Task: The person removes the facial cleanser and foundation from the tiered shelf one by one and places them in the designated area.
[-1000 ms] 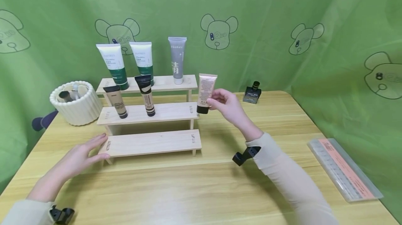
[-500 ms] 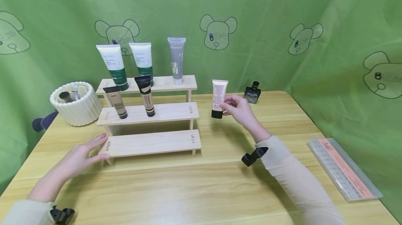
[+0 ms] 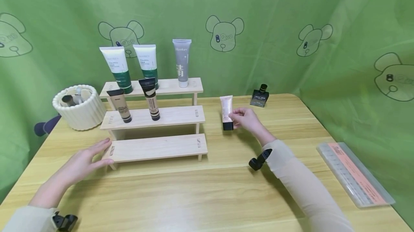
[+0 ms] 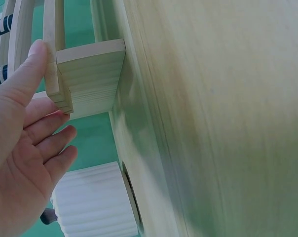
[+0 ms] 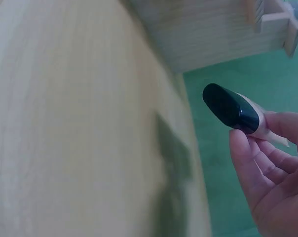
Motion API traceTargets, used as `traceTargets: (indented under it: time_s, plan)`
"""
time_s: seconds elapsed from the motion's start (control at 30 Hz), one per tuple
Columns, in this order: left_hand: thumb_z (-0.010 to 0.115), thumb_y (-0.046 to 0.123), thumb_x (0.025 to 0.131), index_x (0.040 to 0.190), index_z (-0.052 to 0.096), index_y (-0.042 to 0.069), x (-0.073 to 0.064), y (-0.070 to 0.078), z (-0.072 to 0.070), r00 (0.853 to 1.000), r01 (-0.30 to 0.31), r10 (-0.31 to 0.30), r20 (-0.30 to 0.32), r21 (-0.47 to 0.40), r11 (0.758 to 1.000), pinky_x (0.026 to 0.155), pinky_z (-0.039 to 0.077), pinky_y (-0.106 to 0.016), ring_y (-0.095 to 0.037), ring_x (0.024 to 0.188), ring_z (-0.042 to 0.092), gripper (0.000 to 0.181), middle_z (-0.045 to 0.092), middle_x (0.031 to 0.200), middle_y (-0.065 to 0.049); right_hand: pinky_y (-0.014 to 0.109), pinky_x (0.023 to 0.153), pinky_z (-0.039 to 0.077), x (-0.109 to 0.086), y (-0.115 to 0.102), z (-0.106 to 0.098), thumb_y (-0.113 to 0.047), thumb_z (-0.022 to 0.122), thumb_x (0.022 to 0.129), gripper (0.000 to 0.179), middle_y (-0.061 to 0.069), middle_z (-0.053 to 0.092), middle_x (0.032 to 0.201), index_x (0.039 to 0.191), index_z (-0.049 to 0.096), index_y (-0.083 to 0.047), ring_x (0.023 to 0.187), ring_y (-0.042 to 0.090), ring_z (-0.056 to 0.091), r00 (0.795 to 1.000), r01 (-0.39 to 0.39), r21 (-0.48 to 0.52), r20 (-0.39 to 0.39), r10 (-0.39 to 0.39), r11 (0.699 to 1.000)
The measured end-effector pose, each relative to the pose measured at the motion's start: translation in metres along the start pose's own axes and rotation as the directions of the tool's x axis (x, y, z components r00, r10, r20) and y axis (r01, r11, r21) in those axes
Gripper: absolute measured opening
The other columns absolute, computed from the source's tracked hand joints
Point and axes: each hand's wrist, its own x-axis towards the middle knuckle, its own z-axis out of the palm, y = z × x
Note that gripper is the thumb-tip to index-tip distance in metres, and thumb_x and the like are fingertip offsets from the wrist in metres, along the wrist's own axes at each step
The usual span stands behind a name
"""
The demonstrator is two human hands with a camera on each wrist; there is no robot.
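Observation:
My right hand point(image 3: 247, 119) pinches a pink tube with a black cap point(image 3: 226, 106) between thumb and fingers, right of the three-tier wooden stand point(image 3: 155, 148). In the right wrist view, the tube's black cap point(image 5: 230, 108) points away from the hand, with shadow on the table beside it. My left hand point(image 3: 82, 160) holds the left end of the lowest tier, thumb at its front edge and index finger at the far corner. A beige tube point(image 3: 119, 105) and a black-topped tube point(image 3: 150, 99) stand on the middle tier.
On the top tier stand two white-green tubes point(image 3: 117, 67) point(image 3: 147, 61) and a grey tube point(image 3: 182, 61). A ribbed white pot point(image 3: 82, 111) holding brushes is at left. A dark bottle point(image 3: 260, 97) stands at the back right, with a clear flat case point(image 3: 354, 174) near the right edge.
My right hand has carried the pink tube rightward off the middle tier's right end, then lowered it towards the table. The left hand has stayed at the stand.

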Motion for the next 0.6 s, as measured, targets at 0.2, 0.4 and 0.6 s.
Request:
traceTargets:
  time_s: [0.2, 0.4, 0.6]
  plan:
    - [0.066, 0.034, 0.084, 0.130, 0.043, -0.010, 0.001, 0.000, 0.000, 1.000, 0.003, -0.003, 0.005, 0.000, 1.000, 0.093, 0.030, -0.065, -0.052, 0.118, 0.035, 0.068, 0.035, 0.134, -0.032, 0.027, 0.061, 0.056, 0.007, 0.014, 0.002, -0.010, 0.059, 0.090, 0.036, 0.019, 0.060, 0.090, 0.115, 0.050, 0.014, 0.065, 0.016, 0.059, 0.997, -0.073, -0.026, 0.036, 0.074, 0.997]
    - [0.067, 0.034, 0.083, 0.129, 0.044, -0.010, 0.000, 0.001, 0.000, 1.000, 0.002, -0.002, 0.003, 0.003, 1.000, 0.093, 0.030, -0.064, -0.052, 0.118, 0.036, 0.068, 0.036, 0.134, -0.032, 0.028, 0.060, 0.056, 0.013, 0.025, 0.004, -0.009, 0.059, 0.090, 0.036, 0.017, 0.061, 0.084, 0.116, 0.050, 0.014, 0.062, 0.015, 0.059, 0.990, -0.118, -0.042, 0.072, 0.120, 0.992]
    - [0.067, 0.034, 0.083, 0.129, 0.044, -0.010, 0.001, 0.000, -0.001, 1.000, 0.003, -0.003, 0.006, 0.003, 1.000, 0.094, 0.030, -0.064, -0.052, 0.118, 0.036, 0.068, 0.036, 0.134, -0.032, 0.026, 0.055, 0.055, 0.018, 0.032, 0.005, -0.008, 0.056, 0.090, 0.036, 0.014, 0.062, 0.078, 0.115, 0.050, 0.016, 0.055, 0.012, 0.058, 0.985, -0.139, -0.033, 0.096, 0.142, 0.990]
